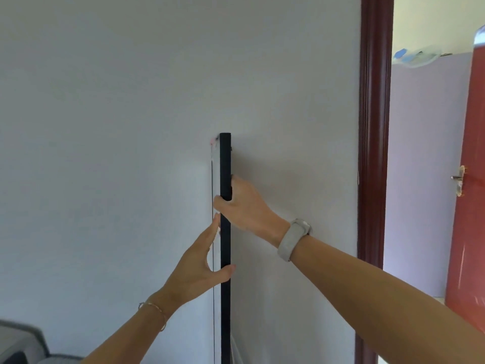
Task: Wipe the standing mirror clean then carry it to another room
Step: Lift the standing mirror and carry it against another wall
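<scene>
Both hands on the edge-on standing mirror, beside a doorway

Head view: the standing mirror is upright and turned edge-on to the camera, so its black frame reads as a narrow vertical bar against the pale wall, with a thin sliver of glass showing on its left side. The right hand, a grey wristband on its wrist, grasps the frame higher up, fingers curled round the edge. The left hand, with a thin bracelet on its wrist, clasps the frame lower down, fingers straight along the glass side and thumb hooked across the black edge. To the right stand a dark brown door frame and an open red door
</scene>
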Demonstrator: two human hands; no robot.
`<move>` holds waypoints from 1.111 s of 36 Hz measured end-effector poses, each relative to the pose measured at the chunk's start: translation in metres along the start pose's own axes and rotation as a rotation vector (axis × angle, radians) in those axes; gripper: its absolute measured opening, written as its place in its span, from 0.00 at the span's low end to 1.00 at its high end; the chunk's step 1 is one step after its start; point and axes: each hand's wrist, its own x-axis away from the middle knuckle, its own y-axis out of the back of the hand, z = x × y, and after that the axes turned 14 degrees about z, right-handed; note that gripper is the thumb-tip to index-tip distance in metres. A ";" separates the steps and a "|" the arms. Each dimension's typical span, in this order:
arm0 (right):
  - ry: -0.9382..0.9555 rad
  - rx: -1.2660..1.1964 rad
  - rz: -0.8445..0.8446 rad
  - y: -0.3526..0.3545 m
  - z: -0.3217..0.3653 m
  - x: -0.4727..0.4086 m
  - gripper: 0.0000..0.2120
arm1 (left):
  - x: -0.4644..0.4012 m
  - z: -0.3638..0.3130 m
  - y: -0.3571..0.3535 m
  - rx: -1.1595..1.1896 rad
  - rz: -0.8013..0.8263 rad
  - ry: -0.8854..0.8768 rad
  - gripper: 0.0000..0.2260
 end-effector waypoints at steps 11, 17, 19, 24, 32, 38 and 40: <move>-0.108 -0.130 -0.008 0.058 -0.056 0.006 0.03 | -0.061 -0.005 -0.058 -0.128 -0.233 0.054 0.42; -0.121 -0.344 -0.223 0.038 -0.082 -0.005 0.13 | -0.083 -0.001 -0.062 -0.074 -0.187 0.106 0.40; -0.134 -0.303 -0.291 0.037 -0.088 -0.011 0.13 | -0.090 0.001 -0.063 -0.086 -0.144 0.107 0.42; -0.157 -0.228 -0.280 0.041 -0.101 -0.021 0.18 | -0.100 0.011 -0.063 -0.070 -0.114 0.092 0.43; -0.097 -0.214 -0.205 0.057 -0.129 -0.050 0.09 | -0.133 0.022 -0.061 -0.097 -0.148 0.202 0.48; -0.133 -0.244 -0.204 0.063 -0.150 -0.071 0.07 | -0.158 0.032 -0.045 -0.149 -0.182 0.190 0.41; -0.125 -0.252 -0.211 0.066 -0.160 -0.077 0.04 | -0.169 0.037 -0.035 -0.178 -0.199 0.161 0.37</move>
